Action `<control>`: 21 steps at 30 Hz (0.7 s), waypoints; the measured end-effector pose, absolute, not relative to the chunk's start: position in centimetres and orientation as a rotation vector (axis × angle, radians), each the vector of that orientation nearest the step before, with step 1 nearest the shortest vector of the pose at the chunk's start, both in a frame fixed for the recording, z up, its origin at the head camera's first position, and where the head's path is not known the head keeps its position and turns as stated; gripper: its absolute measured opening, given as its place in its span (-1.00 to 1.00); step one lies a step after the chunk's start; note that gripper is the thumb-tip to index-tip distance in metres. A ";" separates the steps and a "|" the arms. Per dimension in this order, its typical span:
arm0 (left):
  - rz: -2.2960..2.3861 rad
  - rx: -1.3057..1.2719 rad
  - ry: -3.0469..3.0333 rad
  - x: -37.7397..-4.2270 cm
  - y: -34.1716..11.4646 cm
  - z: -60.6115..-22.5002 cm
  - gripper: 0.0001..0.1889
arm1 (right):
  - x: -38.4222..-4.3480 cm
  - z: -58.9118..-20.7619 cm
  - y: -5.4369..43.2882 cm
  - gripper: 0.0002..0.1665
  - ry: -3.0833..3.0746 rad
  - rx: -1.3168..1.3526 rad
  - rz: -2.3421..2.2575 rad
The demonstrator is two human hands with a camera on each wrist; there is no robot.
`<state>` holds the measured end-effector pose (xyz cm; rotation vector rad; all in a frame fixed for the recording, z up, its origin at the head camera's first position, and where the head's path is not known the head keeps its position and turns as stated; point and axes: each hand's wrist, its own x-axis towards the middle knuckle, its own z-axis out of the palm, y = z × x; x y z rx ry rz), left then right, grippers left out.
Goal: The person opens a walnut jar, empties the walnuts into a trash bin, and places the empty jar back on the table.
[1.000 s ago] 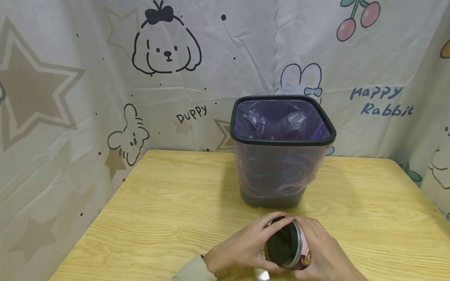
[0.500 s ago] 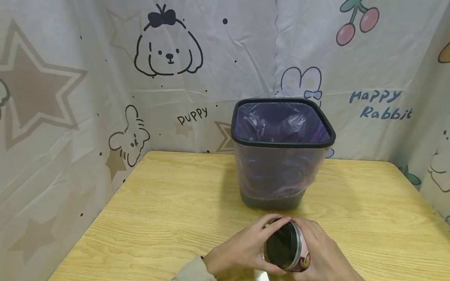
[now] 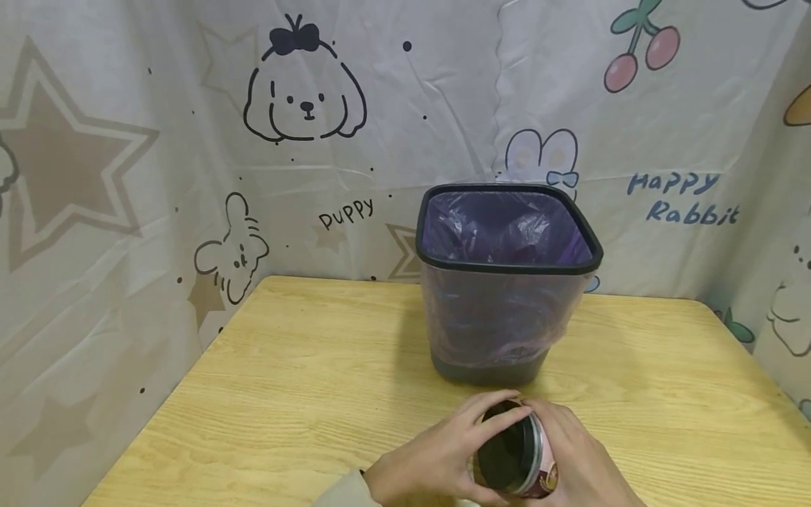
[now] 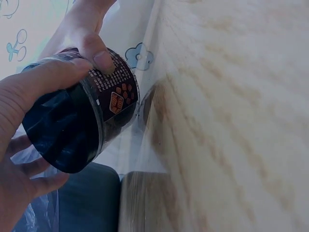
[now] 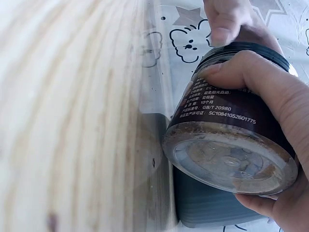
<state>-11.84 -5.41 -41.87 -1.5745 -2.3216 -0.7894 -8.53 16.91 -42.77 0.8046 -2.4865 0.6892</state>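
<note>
A clear plastic jar [image 3: 546, 465] with a dark label is tilted in both hands at the front of the table, its dark lid [image 3: 505, 452] facing left. My left hand [image 3: 437, 451] grips the lid, fingers over the top and thumb below. The right hand [image 3: 584, 454] holds the jar's body from the other side. In the left wrist view, the label [image 4: 116, 89] has small print and biscuit pictures. Seen in the right wrist view, the jar's see-through base [image 5: 227, 162] shows pale brown residue. The lid appears to be on the jar.
Behind the hands stands a grey bin [image 3: 491, 317] with a black rim and a purple plastic liner. It rests on a wood-grain table [image 3: 304, 394]. Patterned cloth [image 3: 355, 162] hangs behind and at both sides.
The head view has tipped slightly upward, so the bin and table sit lower in it. Both hands keep about the same hold on the jar.
</note>
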 end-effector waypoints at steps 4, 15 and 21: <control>-0.809 -1.603 -2.324 -11.9 -5.4 -41.7 0.13 | -8.6 -42.8 17.0 0.30 -2.474 0.818 0.681; -0.813 -1.584 -2.311 -12.1 -5.1 -41.5 0.14 | -8.9 -42.4 17.2 0.25 -2.453 0.820 0.676; -0.754 -1.602 -2.318 -11.8 -5.2 -41.8 0.11 | -8.6 -42.7 17.0 0.29 -2.463 0.809 0.681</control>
